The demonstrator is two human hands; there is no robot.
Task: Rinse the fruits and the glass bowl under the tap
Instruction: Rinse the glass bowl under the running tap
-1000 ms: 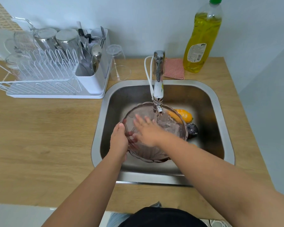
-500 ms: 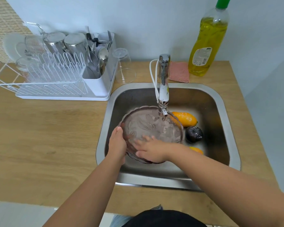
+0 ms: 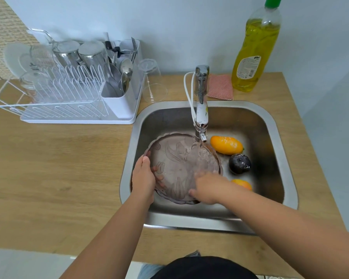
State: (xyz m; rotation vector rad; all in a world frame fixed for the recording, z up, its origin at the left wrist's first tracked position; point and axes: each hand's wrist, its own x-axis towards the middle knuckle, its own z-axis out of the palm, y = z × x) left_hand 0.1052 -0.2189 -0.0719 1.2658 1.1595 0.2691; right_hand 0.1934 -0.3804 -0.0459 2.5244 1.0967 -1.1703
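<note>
Head view: glass bowl [image 3: 181,164] tilted under the tap [image 3: 201,125], left hand [image 3: 143,181] clamped on its near rim, right hand [image 3: 207,188] spread flat inside, rubbing. Fruits [image 3: 227,144] just beyond the right hand. Best turned slowly, grip firm on wet glass.

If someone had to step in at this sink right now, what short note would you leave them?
Left hand: gripping the glass bowl by its left rim, holding it tilted under the tap.
Right hand: rubbing the bowl's near inside, not gripping.
Fruits: orange mango, dark plum and a third orange fruit, partly hidden, lie in the sink to the right of the bowl.
Done: bowl rinse is under way, water running.
Left: finish the bowl. The fruits look wet; whether they are rinsed, I cannot tell.
</note>
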